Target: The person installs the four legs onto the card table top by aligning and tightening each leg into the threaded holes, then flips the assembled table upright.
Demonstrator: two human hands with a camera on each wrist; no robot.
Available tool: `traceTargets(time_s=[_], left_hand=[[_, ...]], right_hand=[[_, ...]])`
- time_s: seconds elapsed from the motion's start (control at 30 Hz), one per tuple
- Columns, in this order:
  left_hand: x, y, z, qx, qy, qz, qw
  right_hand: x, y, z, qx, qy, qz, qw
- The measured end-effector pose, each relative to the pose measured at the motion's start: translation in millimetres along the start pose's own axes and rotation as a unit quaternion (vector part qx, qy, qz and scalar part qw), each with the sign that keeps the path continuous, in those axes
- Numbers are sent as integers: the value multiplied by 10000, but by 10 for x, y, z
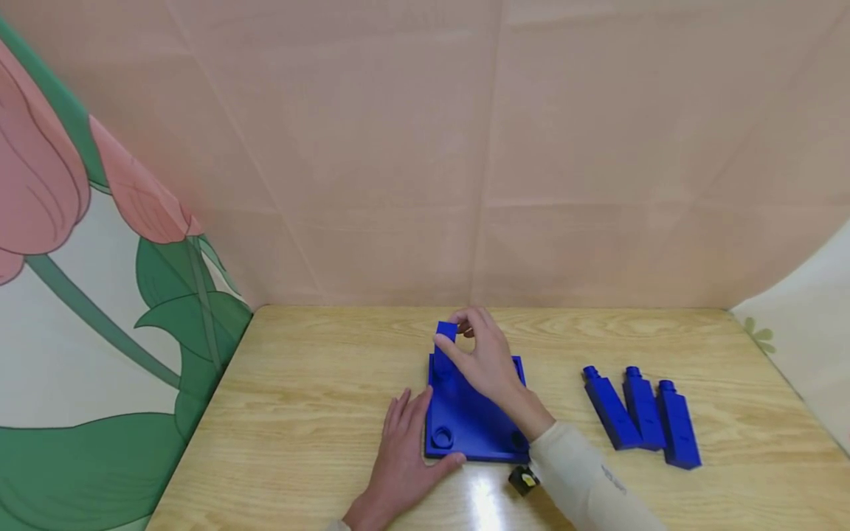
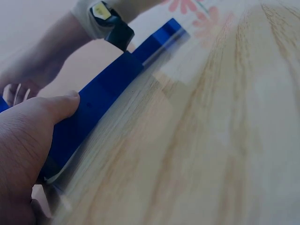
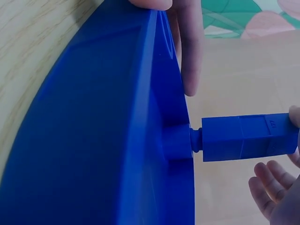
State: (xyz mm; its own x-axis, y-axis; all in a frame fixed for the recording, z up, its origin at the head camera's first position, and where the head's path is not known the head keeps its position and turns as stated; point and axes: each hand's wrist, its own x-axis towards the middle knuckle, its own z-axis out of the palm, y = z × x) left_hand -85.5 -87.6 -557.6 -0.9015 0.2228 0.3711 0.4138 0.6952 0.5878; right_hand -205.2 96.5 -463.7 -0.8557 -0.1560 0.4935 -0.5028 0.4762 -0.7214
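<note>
We see a square blue base (image 1: 474, 428) flat on the surface (image 1: 299, 413), sockets (image 1: 442, 437) up, and a boxy blue leg (image 3: 248, 137) upright at its far-left socket (image 3: 176, 142), part of the narrow neck (image 3: 197, 140) showing.

A wood-grain table (image 1: 299, 413) carries a square blue tray (image 1: 474, 424) and three blue legs (image 1: 643, 409) lying near it.

four blue posts (image 1: 643, 411), one blue tray (image 1: 474, 424)
</note>
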Motion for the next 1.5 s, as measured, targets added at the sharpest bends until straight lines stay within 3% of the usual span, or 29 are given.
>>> traceTargets(time_s=[0.23,0.4,0.5,0.6,0.8,1.17,1.5], left_hand=[[2,7,-4,32,-26,-12,10000],[2,16,-11,6,-72,-57,10000],[2,22,-17,-15,-103,-88,9999],[0,24,-23,-35,-133,-132,9998],[-4,32,-32,-12,-155,-183,9997],[8,29,-34,-58,-253,-243,9994],[2,9,-15,-180,-272,-290,9990]], right_hand=[[-33,5,-27,-144,-224,97,9996],[-40,51,-64,420,-306,-296,9982],[-36,83,-90,848,-617,-463,9934],[-32,92,-115,1116,-1009,-379,9879],[-38,80,-145,1158,-1460,-242,9822],[-46,76,-119,958,-1247,-23,9876],[-58,36,-79,587,-776,190,9951]])
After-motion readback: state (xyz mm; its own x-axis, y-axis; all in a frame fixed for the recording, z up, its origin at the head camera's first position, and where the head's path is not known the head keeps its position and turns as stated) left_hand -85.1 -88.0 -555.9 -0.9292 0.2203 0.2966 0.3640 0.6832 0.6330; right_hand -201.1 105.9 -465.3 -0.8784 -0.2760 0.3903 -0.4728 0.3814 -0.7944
